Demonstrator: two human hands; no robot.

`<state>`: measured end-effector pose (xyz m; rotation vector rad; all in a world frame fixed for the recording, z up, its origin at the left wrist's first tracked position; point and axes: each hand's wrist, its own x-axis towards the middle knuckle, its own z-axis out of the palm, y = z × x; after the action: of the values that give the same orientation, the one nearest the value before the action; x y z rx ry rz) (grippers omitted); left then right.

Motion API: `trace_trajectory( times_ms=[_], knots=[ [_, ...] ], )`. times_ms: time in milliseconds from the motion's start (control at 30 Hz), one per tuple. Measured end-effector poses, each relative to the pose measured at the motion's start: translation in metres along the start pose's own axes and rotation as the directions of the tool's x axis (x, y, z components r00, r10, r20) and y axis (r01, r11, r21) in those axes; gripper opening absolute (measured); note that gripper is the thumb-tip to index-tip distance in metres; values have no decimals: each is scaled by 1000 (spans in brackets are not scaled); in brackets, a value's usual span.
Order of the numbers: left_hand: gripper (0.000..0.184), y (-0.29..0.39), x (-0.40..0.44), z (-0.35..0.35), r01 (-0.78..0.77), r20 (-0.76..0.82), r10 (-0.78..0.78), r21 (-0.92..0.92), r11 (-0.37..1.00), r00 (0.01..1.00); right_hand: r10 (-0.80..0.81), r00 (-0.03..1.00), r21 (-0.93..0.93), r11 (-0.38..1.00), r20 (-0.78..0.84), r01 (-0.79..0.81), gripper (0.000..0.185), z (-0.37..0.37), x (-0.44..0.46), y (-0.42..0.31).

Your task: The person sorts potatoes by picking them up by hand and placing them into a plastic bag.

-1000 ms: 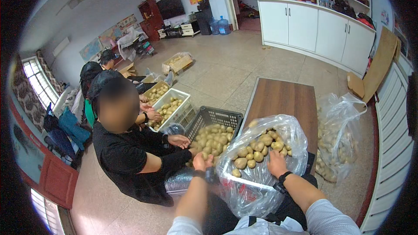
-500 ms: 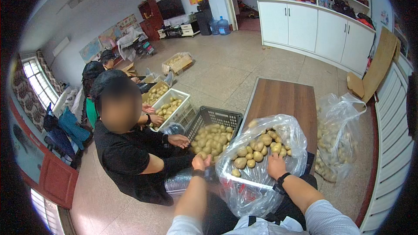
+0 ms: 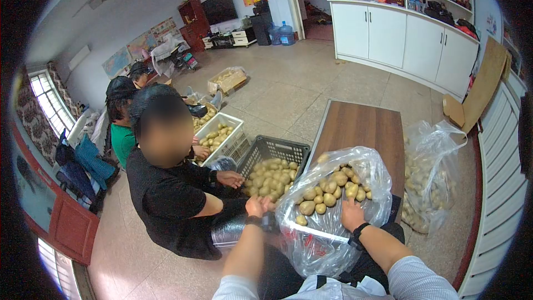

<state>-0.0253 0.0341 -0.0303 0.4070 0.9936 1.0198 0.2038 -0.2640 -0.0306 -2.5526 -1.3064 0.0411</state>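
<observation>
My left hand (image 3: 257, 207) is over the near edge of a dark plastic crate (image 3: 286, 147) of potatoes (image 3: 271, 176). Its fingers are curled, and whatever they hold cannot be made out. In front of me, a clear plastic bag (image 3: 377, 175) lines a white crate (image 3: 316, 231) with several potatoes (image 3: 328, 188) inside. My right hand (image 3: 353, 216) reaches into this bag, fingertips closed around the near end of an upright potato (image 3: 351, 190). A co-worker's hand (image 3: 230, 179) is at the dark crate's left side, near my left hand.
A co-worker in black sits close on my left, others beyond. A white crate (image 3: 241, 128) of potatoes stands past the dark one. A brown wooden table (image 3: 358, 128) is ahead. A filled clear bag (image 3: 430, 172) sits right; a cardboard box (image 3: 227, 79) lies farther off.
My left hand has shifted slightly right and its fingers turned toward the dark crate. My right hand has barely moved. The nearest co-worker has leaned a little to the right.
</observation>
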Motion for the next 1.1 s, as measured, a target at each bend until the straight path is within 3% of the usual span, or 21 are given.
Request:
trace_trajectory(
  times_ms=[67, 133, 267, 533, 633, 800, 900, 967, 1000, 1100],
  knots=[
    [24, -2, -2, 2, -24, 19, 25, -26, 999, 1000, 4, 997, -22, 1000, 74, -2, 25, 0, -1, -2],
    [24, 1, -12, 8, -53, 182, 37, 83, 995, 983, -17, 996, -6, 1000, 90, 18, 25, 5, 0, 1],
    [23, 3, -42, 30, -31, 145, 13, 123, 992, 989, -37, 993, 15, 999, 115, 36, 27, 5, -1, 0],
    [26, -5, -51, 36, -77, 309, -26, 314, 946, 951, 23, 979, 51, 998, 202, -34, 30, 2, 4, 0],
    [23, -9, -53, 36, -73, 377, -47, 298, 952, 925, 62, 975, 60, 995, 213, -77, 31, 4, 4, 1],
    [20, -6, -65, 45, -59, 386, -116, 412, 910, 915, 101, 963, 101, 986, 249, -130, 36, -6, 3, -4],
    [22, -7, -66, 48, -41, 395, -163, 459, 887, 904, 81, 969, 129, 985, 235, -113, 40, -5, -1, -6],
    [24, -10, -64, 44, -33, 384, -175, 478, 878, 907, 57, 990, 261, 961, 130, -90, 28, -6, -2, -10],
    [24, -11, -62, 45, -71, 453, -185, 490, 869, 872, 35, 987, 257, 964, 157, -75, 28, -2, -1, -10],
    [24, -11, -67, 42, -110, 505, -189, 506, 856, 842, -74, 995, 383, 919, -70, 95, 30, 12, 3, 0]
  ],
)
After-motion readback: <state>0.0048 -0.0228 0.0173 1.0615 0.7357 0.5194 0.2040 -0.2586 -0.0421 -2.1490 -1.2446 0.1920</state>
